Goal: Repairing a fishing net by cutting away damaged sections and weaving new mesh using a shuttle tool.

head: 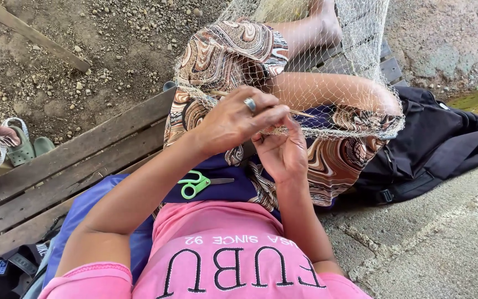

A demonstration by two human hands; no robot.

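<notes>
Two hands meet over a thin net (pixel 327 72) in the middle of the frame. The net lies over the person's bent knees and runs up to the top of the frame. Its lower edge sits right at the fingertips.

A long thin stick (pixel 300 113), like a netting needle, lies almost flat and points to the right. It pokes out from the left hand (pixel 233 119), which is the upper one and has a ring on it. This hand is closed, pinching the stick. The right hand (pixel 283 155) is just below, touching it. Its fingers are curled up and pinch the net's edge.

Green scissors (pixel 195 184) rest on the lap, lower left of the hands. A wooden bench (pixel 84 160) runs under the person. A black bag (pixel 438 144) lies at the right. Green sandals (pixel 26 148) sit at the far left on the gravel.
</notes>
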